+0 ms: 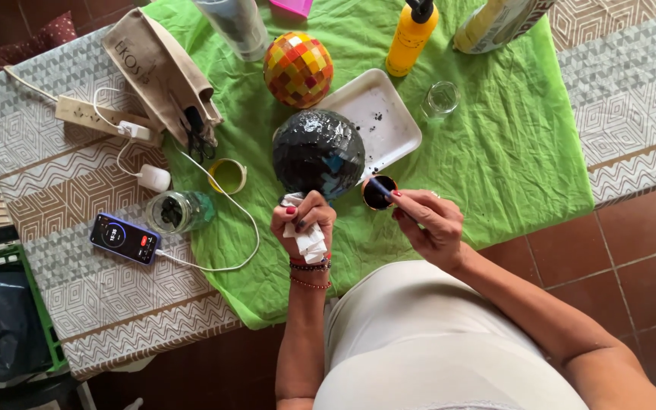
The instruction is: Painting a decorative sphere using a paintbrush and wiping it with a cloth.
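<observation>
My left hand is closed on a crumpled white tissue right below a black mosaic ball on the green cloth. My right hand pinches a thin brush or stick whose tip dips into a small round pot of dark paint beside the ball. Behind the black ball sit a white tray with dark specks and a mosaic ball in red, orange and yellow.
A yellow pump bottle, a small glass and a grey cup stand at the back. Left lie a beige pouch with scissors, a tape roll, a glass jar, a charging phone and a power strip.
</observation>
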